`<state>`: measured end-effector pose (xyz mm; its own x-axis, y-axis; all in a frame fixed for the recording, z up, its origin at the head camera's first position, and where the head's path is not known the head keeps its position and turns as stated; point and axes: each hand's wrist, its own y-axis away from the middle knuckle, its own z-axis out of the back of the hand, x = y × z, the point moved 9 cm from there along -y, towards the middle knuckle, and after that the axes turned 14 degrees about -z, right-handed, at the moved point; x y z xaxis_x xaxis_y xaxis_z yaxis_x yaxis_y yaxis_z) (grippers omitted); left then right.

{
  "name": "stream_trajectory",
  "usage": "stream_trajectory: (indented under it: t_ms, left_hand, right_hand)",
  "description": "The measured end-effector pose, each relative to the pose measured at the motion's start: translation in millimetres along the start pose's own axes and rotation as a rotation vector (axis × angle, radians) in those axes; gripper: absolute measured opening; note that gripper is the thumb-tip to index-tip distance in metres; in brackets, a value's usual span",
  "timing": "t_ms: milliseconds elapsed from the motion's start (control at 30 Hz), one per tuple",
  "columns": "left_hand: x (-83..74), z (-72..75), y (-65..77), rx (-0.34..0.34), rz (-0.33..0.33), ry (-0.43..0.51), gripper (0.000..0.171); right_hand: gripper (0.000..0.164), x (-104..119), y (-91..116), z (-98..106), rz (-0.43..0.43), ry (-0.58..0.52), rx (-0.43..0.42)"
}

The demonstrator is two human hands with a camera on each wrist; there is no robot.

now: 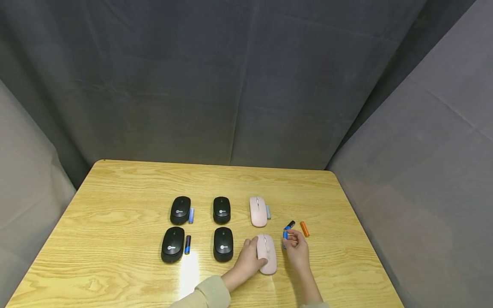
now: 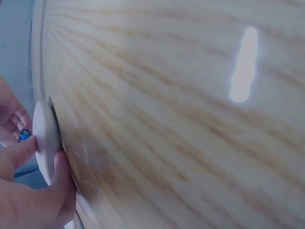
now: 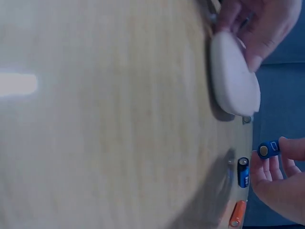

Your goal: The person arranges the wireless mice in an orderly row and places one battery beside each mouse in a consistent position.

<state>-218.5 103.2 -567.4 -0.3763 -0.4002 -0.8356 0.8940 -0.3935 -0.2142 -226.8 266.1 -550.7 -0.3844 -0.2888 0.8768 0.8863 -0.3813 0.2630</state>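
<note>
The mouse [image 1: 267,256] is within the grip of the left hand [image 1: 245,261]. The work seems partly done: the right hand [image 1: 298,251] pinches the blue battery [image 3: 268,149], not yet set down, and the orange battery [image 1: 304,229] lies loose beyond its fingers.

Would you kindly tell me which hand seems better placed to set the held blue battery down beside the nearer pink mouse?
Probably the right hand: it pinches the blue battery to the right of the nearer pink mouse, while the left hand is occupied gripping that mouse.
</note>
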Motion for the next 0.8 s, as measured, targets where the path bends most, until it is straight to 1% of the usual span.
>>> stream_trajectory:
  t_ms: [133,267,567,800]
  left_hand:
    - [0.2,0.2,0.5,-0.001,0.002,-0.002,0.071]
    - [0.7,0.0,0.4,-0.006,-0.002,-0.006,0.071]
    - [1.0,-0.1,0.0,-0.005,-0.004,0.002,0.07]
    - [0.8,-1.1,0.9,0.003,0.006,0.004,0.07]
  right_hand:
    - [0.028,-7,3,-4,0.018,0.087,-0.012]
    - [0.027,-10,7,-8,0.038,0.147,-0.023]
    - [0.024,-7,12,-12,0.128,0.286,-0.062]
    - [0.023,-8,13,-16,0.133,0.354,-0.055]
